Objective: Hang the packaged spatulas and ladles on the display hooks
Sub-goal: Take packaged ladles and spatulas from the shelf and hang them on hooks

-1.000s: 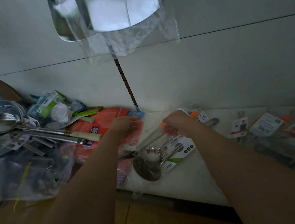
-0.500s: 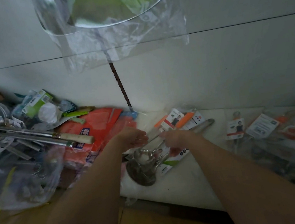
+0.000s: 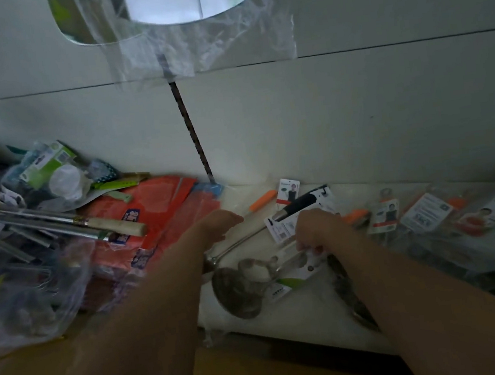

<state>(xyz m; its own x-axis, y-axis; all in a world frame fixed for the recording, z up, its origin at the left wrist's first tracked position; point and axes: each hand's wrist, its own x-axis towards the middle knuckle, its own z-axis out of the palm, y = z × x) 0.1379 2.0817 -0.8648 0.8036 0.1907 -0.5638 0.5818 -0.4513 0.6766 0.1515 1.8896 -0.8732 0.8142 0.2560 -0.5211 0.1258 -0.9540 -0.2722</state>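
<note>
Both bare forearms reach down to a white shelf (image 3: 286, 318) set against a pale panelled wall (image 3: 355, 113). The right hand (image 3: 317, 230) is curled down over a bundle of steel ladles in clear plastic with a white-and-green card (image 3: 259, 278), its fingers pinching the handle end of the pack, which lies flat on the shelf with the bowls toward the front edge. The left hand (image 3: 218, 226) hovers just beside it with fingers loosely extended, gripping nothing — a slim steel ladle with an orange handle (image 3: 245, 233) runs under its fingertips, though contact is unclear. A black-handled utensil on a white card (image 3: 299, 206) lies just behind the right hand. More carded utensils (image 3: 428, 213) spread to the right; orange flat packets (image 3: 162, 206) and long wooden-handled steel ladles (image 3: 59, 221) pile at left. A shiny steel pan in clear film (image 3: 176, 7) hangs overhead.
</note>
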